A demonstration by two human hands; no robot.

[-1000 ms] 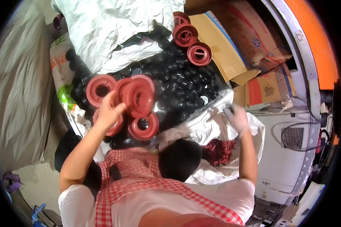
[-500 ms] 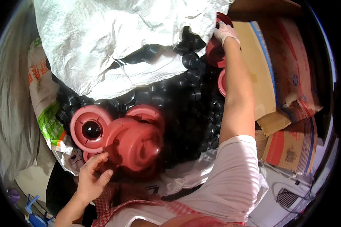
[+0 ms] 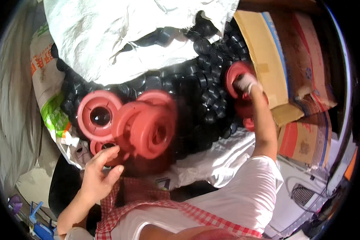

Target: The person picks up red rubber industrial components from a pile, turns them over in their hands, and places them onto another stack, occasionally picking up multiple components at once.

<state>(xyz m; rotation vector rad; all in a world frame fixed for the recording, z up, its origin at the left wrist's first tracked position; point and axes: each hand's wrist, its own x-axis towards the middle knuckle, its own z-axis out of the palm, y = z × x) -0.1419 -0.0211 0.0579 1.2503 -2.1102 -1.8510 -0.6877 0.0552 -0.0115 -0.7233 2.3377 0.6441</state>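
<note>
My right hand [image 3: 250,84], in a pale glove, grips a red plastic ring [image 3: 233,75] by its centre at the right; motion blurs its fingertips. More red plastic shows beneath that wrist. On the left, my bare left hand [image 3: 98,174] is held with thumb and fingers apart, holding nothing. Its fingertips are beside a small red ring [image 3: 95,147], and I cannot tell whether they touch. Just beyond lie a wide red ring [image 3: 85,126] with a dark centre and a cluster of stacked red flanged pieces [image 3: 142,132]. Many round black caps [image 3: 188,74] lie around and under them.
A white woven sack [image 3: 92,44] covers the far part of the black caps. Cardboard flaps [image 3: 264,60] stand along the right. A printed bag [image 3: 48,84] edges the left side. At the lower left is a blue plastic clamp-like item [image 3: 42,230].
My right hand has come back from the far right corner toward me, with a red ring in it. My left hand stays in nearly the same place, fingers apart. The view has shifted slightly.
</note>
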